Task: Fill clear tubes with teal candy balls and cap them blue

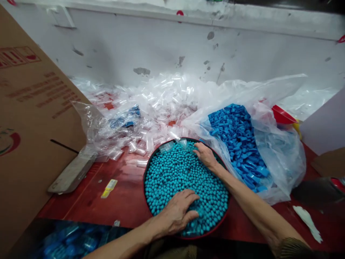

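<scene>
A round red-rimmed tray (pixel 146 169) on the red table is filled with small turquoise balls (pixel 178 172). My left hand (pixel 176 212) lies palm down on the balls at the tray's near side, fingers spread and slightly curled into them. My right hand (pixel 206 155) rests on the balls at the far right rim, fingers bent down among them. Whether either hand holds any balls is hidden. Clear plastic tubes (pixel 151 104) are heaped behind the tray, and a few lie on the balls at the far rim.
A clear bag of blue caps (pixel 237 140) lies right of the tray. A large cardboard box (pixel 29 118) stands at the left, with a metal plate (pixel 72 172) and a yellow strip (pixel 109 188) beside it. A white wall (pixel 161 46) closes the back. Blue parts (pixel 70 239) sit near the front left.
</scene>
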### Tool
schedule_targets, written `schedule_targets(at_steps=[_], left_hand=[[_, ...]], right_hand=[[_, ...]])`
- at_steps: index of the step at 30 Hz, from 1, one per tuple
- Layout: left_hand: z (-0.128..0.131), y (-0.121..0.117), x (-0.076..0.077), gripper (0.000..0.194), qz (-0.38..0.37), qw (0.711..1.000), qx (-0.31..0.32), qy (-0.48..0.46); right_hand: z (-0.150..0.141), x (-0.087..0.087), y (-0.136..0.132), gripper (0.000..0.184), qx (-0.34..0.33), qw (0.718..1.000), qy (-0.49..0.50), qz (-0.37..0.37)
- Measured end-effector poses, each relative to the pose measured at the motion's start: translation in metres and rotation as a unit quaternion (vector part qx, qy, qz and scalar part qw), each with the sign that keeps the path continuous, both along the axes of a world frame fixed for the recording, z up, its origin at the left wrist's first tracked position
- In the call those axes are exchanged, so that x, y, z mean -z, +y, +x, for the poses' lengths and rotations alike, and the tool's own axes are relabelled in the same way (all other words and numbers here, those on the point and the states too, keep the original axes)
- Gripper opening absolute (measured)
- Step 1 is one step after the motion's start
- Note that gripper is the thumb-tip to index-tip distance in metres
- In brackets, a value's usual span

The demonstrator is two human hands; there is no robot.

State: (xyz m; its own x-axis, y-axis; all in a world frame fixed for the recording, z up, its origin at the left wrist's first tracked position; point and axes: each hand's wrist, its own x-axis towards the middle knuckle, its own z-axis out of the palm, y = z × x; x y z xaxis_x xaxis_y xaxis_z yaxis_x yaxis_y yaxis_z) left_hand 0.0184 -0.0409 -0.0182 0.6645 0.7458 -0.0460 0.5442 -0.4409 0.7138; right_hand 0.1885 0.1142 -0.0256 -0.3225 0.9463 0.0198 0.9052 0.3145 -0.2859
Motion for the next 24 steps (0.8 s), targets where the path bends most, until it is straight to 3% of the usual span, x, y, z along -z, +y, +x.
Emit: schedule_targets(at_steps=[2, 4, 9, 13, 16, 24], left_hand=[[0.0, 0.001, 0.0, 0.039, -0.004, 1.0, 0.003, -0.004], [0.001, 0.001, 0.001, 0.039, -0.004, 1.0, 0.003, -0.004], [0.001, -0.001, 0.001, 0.036, 0.005, 1.0, -0.007, -0.006], [0.001, 0.0, -0.001, 0.035, -0.002, 1.0, -0.01, -0.002], [0.004, 0.002, -0.003, 0.046, -0.003, 1.0, -0.009, 0.019], [0.008, 0.002, -0.004, 0.036, 0.051, 0.994, 0.039, 0.084]], right_hand=[[0.012, 0.006, -0.011, 0.019, -0.083, 0.996, -0.013, 0.002], [0.02, 0.012, -0.018, 0.021, -0.125, 0.991, -0.041, -0.002], [0.016, 0.024, -0.017, 0.022, -0.089, 0.996, -0.01, -0.005], [0.007, 0.02, -0.008, 0.027, -0.015, 0.998, 0.042, -0.032], [0.002, 0.015, 0.0, 0.035, 0.01, 1.0, 0.018, -0.003], [0.001, 0.016, -0.009, 0.03, -0.093, 0.995, -0.021, -0.025]])
